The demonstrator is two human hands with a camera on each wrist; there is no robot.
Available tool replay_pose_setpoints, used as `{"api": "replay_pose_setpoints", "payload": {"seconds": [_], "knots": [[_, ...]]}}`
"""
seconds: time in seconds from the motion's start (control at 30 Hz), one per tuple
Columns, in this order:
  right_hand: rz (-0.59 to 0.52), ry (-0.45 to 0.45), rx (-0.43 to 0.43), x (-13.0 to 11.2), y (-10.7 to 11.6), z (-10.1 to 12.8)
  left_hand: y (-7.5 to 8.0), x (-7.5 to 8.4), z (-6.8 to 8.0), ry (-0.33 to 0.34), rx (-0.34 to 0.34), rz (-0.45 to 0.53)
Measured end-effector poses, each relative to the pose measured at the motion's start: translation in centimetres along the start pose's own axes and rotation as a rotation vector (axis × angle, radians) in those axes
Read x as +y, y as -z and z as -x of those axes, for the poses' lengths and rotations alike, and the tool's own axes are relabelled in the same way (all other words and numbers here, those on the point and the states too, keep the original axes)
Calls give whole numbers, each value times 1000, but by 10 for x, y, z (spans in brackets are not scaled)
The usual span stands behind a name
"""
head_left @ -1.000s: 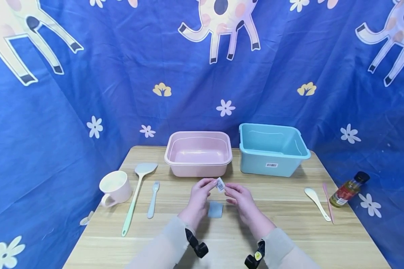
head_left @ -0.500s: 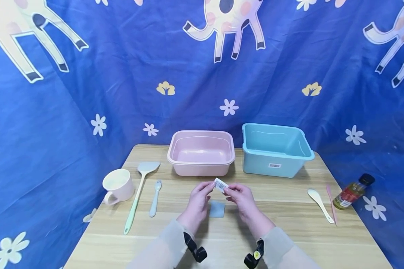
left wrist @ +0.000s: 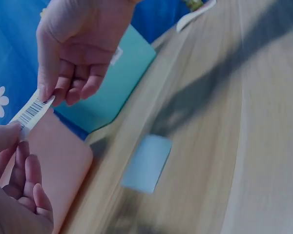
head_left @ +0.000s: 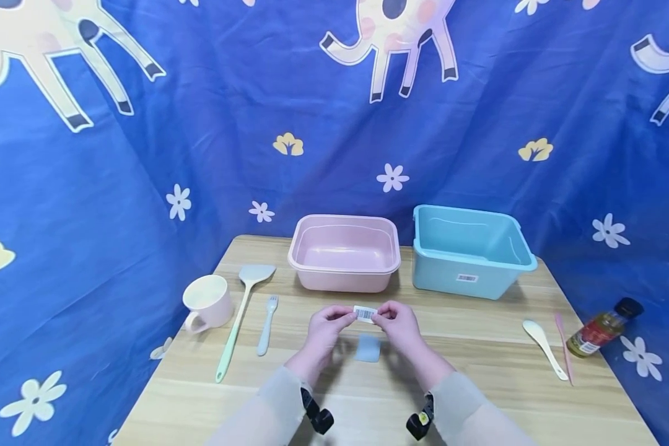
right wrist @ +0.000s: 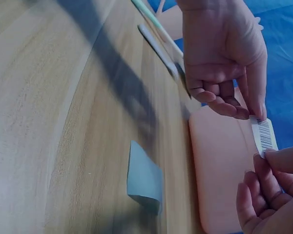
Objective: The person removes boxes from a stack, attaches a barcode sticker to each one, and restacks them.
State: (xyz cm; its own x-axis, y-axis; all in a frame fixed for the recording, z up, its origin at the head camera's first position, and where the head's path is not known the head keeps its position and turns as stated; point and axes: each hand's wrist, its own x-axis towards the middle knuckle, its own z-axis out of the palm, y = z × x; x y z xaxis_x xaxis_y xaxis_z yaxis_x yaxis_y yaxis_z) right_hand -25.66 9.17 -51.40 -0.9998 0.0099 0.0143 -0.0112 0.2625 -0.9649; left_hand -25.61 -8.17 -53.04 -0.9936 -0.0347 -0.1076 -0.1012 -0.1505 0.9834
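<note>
A small white barcode sticker (head_left: pixel 365 314) is stretched between both hands above the table, its printed side up. My left hand (head_left: pixel 324 334) pinches its left end between thumb and forefinger, while the right hand (head_left: pixel 401 328) pinches the other end the same way. The left wrist view shows the black bars on the sticker (left wrist: pixel 31 114) plainly between the two thumbs. Beneath the hands, a small light-blue square of paper (head_left: pixel 368 348) lies on the wood; in the right wrist view this paper (right wrist: pixel 144 178) has a slightly curled edge.
Behind the hands stand a pink basin (head_left: pixel 345 282) and a blue bin (head_left: pixel 468 279) with a barcode label. To the left are a white mug (head_left: pixel 209 300), a spatula (head_left: pixel 240 316) and a fork (head_left: pixel 267 325). A spoon (head_left: pixel 543 347), a thin pink stick (head_left: pixel 563 347) and a bottle (head_left: pixel 602 328) lie right.
The sticker has turned from a steep slant to nearly level, with both hands pinching its ends. The head view has shifted, so the scene sits further right.
</note>
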Motion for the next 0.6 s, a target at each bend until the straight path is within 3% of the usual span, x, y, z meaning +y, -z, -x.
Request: {"api": "replay_pose_setpoints", "payload": {"seconds": [0.17,0.47,0.6], "knots": [[41,1,-6,3,-12,-9,7,-4,-7,-61,15,-84],[149,-1,6,1,-36,-30,17,-6,-29,-145,84,-395],[159,-25,54,3,-44,-40,18,-6,-40,-183,112,-447]]}}
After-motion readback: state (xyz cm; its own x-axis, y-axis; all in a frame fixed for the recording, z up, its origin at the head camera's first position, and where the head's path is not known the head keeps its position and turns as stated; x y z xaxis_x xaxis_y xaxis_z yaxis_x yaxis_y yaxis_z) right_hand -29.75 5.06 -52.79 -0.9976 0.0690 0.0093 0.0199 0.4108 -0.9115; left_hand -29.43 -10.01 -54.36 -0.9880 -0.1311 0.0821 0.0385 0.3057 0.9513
